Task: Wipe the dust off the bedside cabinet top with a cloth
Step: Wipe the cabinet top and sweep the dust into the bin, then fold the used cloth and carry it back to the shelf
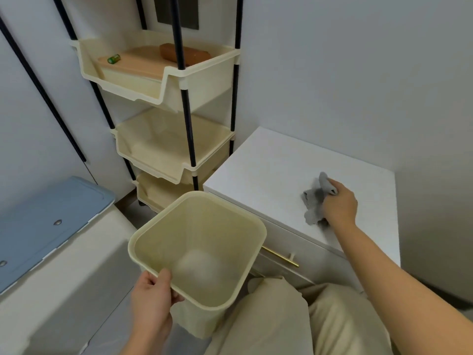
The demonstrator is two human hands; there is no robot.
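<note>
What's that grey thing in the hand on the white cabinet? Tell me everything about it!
It is a grey cloth, soft and thin-looking, scrunched into a crumpled bunch rather than spread flat. The right hand grips it, with one end poking up past the fingers and loose folds spilling out beside the hand. Its lower folds rest on the white bedside cabinet top, toward the front right part. It looks plain, with no pattern visible.

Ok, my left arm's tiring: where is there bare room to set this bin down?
The cabinet top is bare between the wall, the rack and the cloth your right hand grips; also a strip right of that hand. The rack's middle tray looks bare. Its top tray is crowded: a board, a brown block, a green cylinder.
</note>
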